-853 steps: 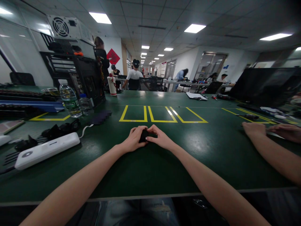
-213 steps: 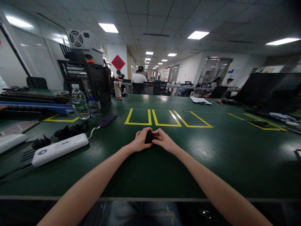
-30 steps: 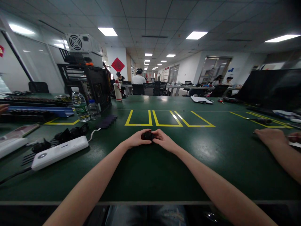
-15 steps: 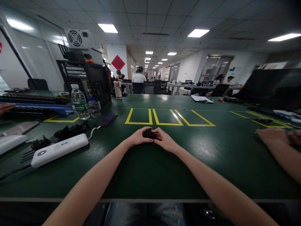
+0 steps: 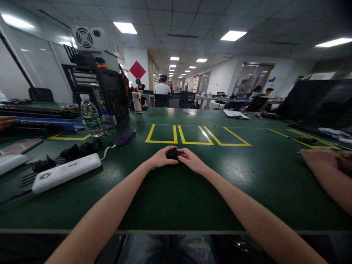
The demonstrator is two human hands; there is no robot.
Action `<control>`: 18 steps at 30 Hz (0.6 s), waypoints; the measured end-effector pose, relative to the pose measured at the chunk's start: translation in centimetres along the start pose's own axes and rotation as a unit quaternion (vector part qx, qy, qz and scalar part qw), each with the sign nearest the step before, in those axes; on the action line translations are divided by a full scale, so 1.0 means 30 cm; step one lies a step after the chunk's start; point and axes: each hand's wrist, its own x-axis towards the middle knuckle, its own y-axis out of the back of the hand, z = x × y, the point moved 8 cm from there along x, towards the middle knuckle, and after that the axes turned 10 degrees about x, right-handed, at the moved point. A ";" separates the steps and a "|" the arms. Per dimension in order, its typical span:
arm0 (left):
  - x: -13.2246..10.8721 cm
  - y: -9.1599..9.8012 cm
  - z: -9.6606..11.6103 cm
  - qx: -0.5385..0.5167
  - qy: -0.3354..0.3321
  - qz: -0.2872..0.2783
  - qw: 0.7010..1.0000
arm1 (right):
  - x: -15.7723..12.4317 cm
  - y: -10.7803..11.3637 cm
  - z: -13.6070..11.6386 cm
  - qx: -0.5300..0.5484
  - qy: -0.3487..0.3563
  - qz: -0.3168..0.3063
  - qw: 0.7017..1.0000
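Note:
Over the middle of the green table, a small black rounded object is held between both hands; its kind is too small to make out. My left hand is closed around it from the left, thumb below and fingers above. From the other side my right hand pinches at its right end, with thumb and fingertips together. Something thin may show at those fingertips, but I cannot tell. Just beyond the hands, yellow tape marks outlines on the table.
Left lie a white power strip, black cables and a water bottle beside an open computer case. At right, another person's hands rest near a dark screwdriver-like tool. Papers lie farther back.
My right fingers have drawn together into a pinch at the black object's right end, leaving more of it uncovered. The view has shifted slightly. The left hand keeps its hold.

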 end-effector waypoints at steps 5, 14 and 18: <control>-0.005 0.000 0.008 0.001 0.002 -0.015 1.000 | -0.028 -0.016 -0.006 0.016 0.008 -0.024 1.000; 0.000 -0.005 -0.006 -0.003 -0.008 -0.015 1.000 | -0.022 0.001 -0.021 -0.002 0.014 0.006 1.000; 0.001 -0.005 -0.009 -0.004 -0.006 -0.015 1.000 | -0.011 0.005 -0.003 -0.006 -0.007 0.012 1.000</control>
